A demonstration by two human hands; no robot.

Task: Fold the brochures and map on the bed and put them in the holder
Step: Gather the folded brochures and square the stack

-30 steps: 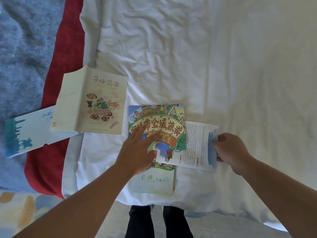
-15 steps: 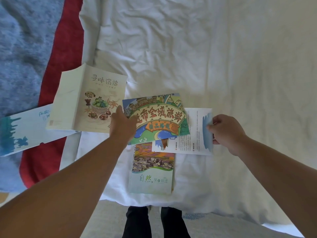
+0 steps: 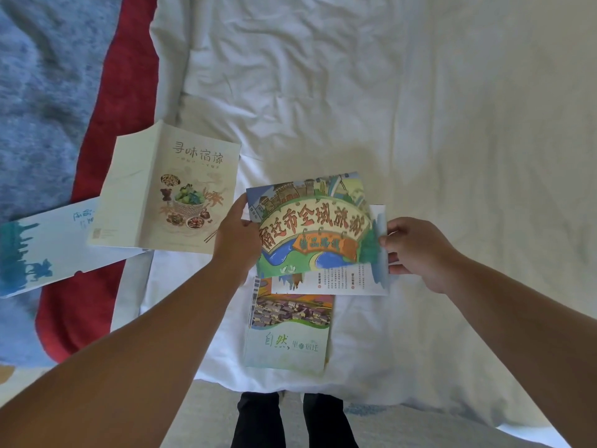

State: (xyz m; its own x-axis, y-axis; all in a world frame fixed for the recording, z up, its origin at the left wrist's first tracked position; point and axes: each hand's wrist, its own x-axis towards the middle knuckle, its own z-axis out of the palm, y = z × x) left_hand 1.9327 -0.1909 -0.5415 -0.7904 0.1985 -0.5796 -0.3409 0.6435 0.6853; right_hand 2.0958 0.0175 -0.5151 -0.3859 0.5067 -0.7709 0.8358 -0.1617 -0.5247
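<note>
Between both hands, head view: illustrated map [image 3: 310, 224] held just above white bed [image 3: 355, 92], long axis running hand to hand. Left hand [image 3: 237, 240] pinches its left edge; right hand [image 3: 416, 250] grips right edge with white leaflet [image 3: 342, 281] beneath. Green brochure [image 3: 287, 331] lies nearer, below map. Holder not visible.

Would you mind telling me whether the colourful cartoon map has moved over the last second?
Yes. The cartoon map has risen away from the nature brochure, uncovering its village photo.
</note>
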